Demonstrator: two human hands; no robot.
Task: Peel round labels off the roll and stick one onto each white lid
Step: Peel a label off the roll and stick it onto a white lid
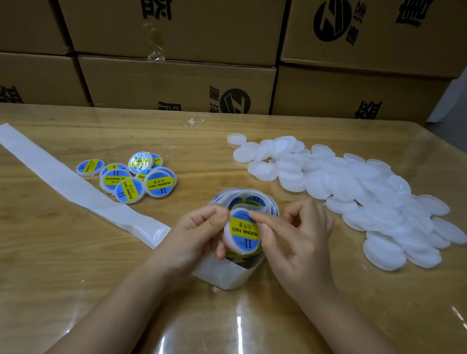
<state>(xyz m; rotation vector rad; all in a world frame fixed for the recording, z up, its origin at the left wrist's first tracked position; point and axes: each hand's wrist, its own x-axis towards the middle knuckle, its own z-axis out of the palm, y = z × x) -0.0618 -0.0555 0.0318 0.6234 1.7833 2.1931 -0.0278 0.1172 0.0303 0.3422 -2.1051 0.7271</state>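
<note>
You hold the white round plastic lid between both hands, just above the loosely wound roll of blue-and-yellow round labels that stands near the middle of the glossy wooden bench. The blue-and-yellow round paper label lies on the lid's face, turned up toward you. Your left hand grasps the lid's left rim, thumb on top and fingers curled beneath it. Your right hand pinches the lid's right side: the index fingertip rests on the label's upper edge, the thumb lies along the right rim, and the other fingers curl loosely. Both forearms reach in from the near edge. The heap of bare white lids spreads toward the right edge; the cluster of labelled lids sits left of the roll. The white spent backing strip trails to the far left edge, and brown cardboard boxes are stacked behind the far edge.
</note>
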